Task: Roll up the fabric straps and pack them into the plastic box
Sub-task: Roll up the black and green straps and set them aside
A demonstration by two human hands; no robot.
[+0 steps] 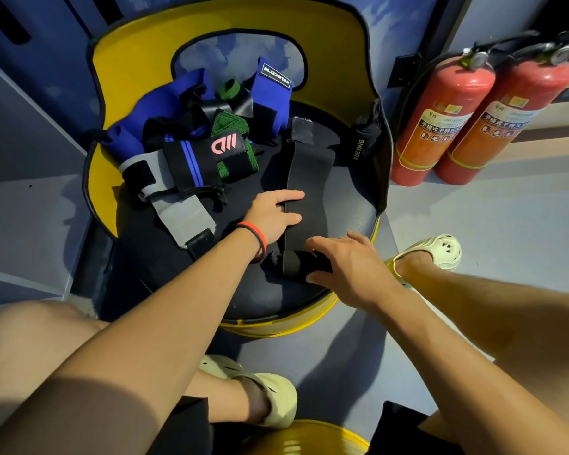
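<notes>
Left hand (273, 215) flat on black strap (309, 172); right hand (349, 267), fingers (321, 245) round its rolled end; XUEYING strap (366, 139) beyond

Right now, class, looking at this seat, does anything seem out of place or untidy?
Yes. The coloured straps lie in a tangled, overlapping heap at the back left of the seat. Only the black strap lies flat, its near end curled into a roll. No plastic box is in view.

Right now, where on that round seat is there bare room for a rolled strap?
Bare seat lies right of the black strap, up to the yellow rim. Another patch: front-left, below the grey strap. Back-left is crowded with piled straps.
</notes>
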